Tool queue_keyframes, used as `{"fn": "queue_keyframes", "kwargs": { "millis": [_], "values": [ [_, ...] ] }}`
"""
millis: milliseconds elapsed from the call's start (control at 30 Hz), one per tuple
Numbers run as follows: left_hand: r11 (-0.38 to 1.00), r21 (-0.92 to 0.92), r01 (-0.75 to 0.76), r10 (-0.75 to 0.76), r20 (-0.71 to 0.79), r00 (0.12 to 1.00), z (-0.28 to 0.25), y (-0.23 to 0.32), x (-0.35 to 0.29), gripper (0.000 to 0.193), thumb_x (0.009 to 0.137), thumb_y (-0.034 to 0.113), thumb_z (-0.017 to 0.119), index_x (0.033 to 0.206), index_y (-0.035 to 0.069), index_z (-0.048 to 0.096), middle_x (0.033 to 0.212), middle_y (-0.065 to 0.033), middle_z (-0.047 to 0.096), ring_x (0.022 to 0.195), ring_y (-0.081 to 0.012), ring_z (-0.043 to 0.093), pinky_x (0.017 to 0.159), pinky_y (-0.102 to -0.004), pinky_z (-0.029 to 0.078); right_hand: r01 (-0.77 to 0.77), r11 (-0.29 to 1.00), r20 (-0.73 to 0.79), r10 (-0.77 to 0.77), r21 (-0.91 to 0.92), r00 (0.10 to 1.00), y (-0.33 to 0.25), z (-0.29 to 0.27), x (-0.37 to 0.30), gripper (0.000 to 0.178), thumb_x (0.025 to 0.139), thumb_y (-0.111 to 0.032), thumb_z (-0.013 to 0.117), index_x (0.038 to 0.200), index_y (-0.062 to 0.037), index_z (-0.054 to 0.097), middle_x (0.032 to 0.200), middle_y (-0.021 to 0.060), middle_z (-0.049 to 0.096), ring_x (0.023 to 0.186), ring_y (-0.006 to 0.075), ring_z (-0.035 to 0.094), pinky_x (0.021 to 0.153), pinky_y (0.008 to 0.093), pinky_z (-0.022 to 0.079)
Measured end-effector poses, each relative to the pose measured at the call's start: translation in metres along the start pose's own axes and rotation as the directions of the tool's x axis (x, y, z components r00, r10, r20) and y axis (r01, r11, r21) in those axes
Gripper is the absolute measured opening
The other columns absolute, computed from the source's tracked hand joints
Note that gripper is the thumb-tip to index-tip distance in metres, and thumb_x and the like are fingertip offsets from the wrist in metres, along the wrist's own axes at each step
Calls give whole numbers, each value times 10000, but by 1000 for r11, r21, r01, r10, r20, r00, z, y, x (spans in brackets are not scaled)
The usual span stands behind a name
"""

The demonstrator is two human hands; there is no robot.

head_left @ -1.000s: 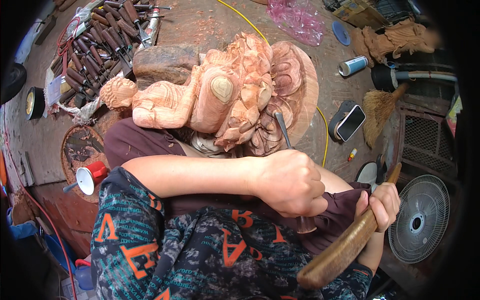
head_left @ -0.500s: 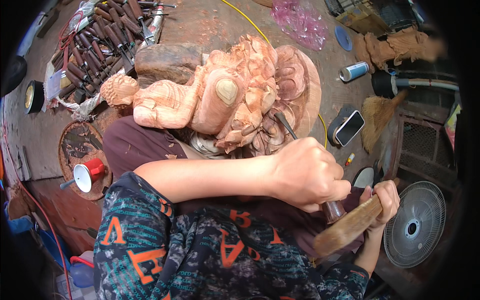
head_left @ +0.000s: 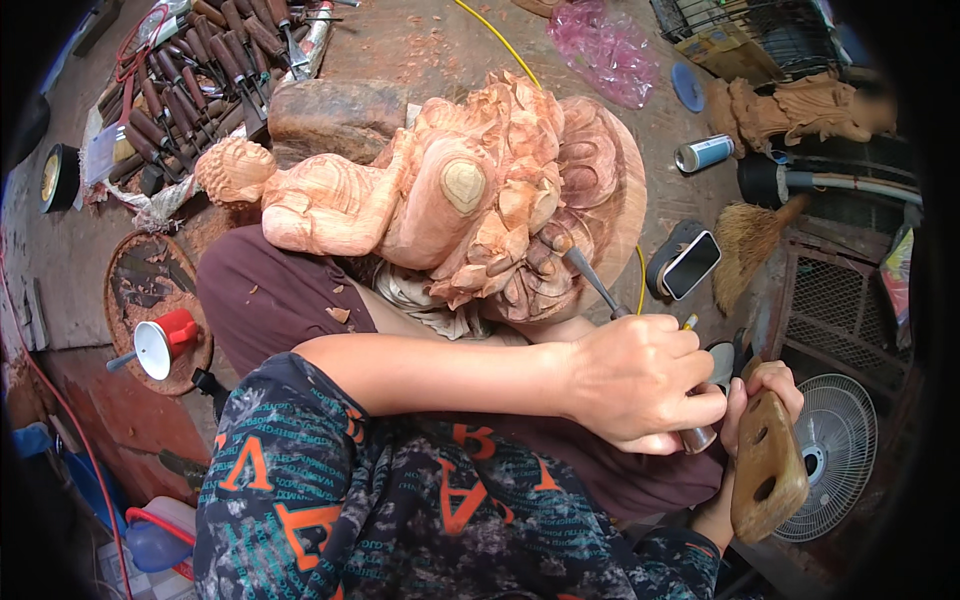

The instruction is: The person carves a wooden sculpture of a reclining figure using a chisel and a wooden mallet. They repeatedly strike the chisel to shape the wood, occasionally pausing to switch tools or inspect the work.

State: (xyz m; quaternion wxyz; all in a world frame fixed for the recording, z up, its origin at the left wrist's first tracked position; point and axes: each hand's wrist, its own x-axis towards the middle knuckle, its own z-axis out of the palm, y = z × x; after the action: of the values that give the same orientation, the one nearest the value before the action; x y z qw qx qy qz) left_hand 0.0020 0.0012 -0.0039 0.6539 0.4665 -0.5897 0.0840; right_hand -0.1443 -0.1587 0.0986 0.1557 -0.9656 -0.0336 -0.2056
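The left hand (head_left: 640, 385) crossed the body, fingers wrapped tight on a chisel (head_left: 610, 300); its blade touched the lower right edge of the wooden carving (head_left: 450, 200) lying across the lap; the right hand (head_left: 765, 400) gripped a wooden mallet (head_left: 768, 470) just beside the handle end. Light, square taps would likely suit; 1 red funnel (head_left: 165, 340) stood left, contents unseen.

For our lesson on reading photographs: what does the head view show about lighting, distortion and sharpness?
Head view: soft, even daylight, no glare; black fisheye corners, with edges bending near the rim; the wooden carving and left hand on the chisel look sharp, as does the mallet in the right hand.
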Motion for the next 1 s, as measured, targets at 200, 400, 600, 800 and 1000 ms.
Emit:
{"fn": "queue_keyframes", "kwargs": {
  "millis": [200, 400, 600, 800, 1000],
  "values": [
    [999, 44, 16, -17, 18, 1000, 9, -9, -4, 344, 689, 403, 680, 895, 153, 563, 715, 4, 452, 634, -169, 513, 534, -324, 389, 121, 991, -21, -120, 56, 993, 7, 1, -2, 421, 744, 70, 665, 1085, -34, 440, 669, 59, 463, 526, 175, 434, 513, 330, 380],
    [997, 62, 45, -45, 3, 999, 6, -13, 0, 319, 690, 384, 676, 877, 150, 569, 708, -11, 457, 613, -179, 527, 521, -329, 402, 77, 997, 181, -70, -29, 981, 20, 4, -2, 324, 788, 0, 702, 1014, -36, 473, 661, 83, 510, 517, 211, 473, 474, 338, 377],
    [993, 53, 105, -106, 18, 994, -6, -13, 11, 348, 621, 333, 738, 826, 116, 561, 690, -40, 527, 652, -235, 597, 551, -378, 466, -49, 983, 189, 83, -180, 978, 25, -4, -12, 317, 697, -7, 727, 955, -8, 544, 719, 110, 553, 594, 232, 538, 560, 309, 423],
    [951, 194, 242, -247, 2, 969, -22, 12, 20, 364, 657, 293, 737, 884, 92, 535, 740, -51, 513, 654, -226, 578, 553, -351, 464, -333, 934, 266, 357, -130, 895, 36, -20, -33, 320, 741, -41, 691, 1015, 6, 532, 937, 112, 575, 885, 247, 561, 788, 370, 437],
    [735, 200, 648, -667, 40, 744, -124, -3, 39, 373, 870, 207, 594, 1145, 36, 410, 866, -243, 622, 784, -460, 639, 682, -523, 513, -536, 811, 427, 581, -235, 693, 56, -18, -56, 774, 664, -25, 789, 1342, 33, 420, 1159, 183, 538, 1093, 313, 534, 954, 380, 414]
  ]
}}
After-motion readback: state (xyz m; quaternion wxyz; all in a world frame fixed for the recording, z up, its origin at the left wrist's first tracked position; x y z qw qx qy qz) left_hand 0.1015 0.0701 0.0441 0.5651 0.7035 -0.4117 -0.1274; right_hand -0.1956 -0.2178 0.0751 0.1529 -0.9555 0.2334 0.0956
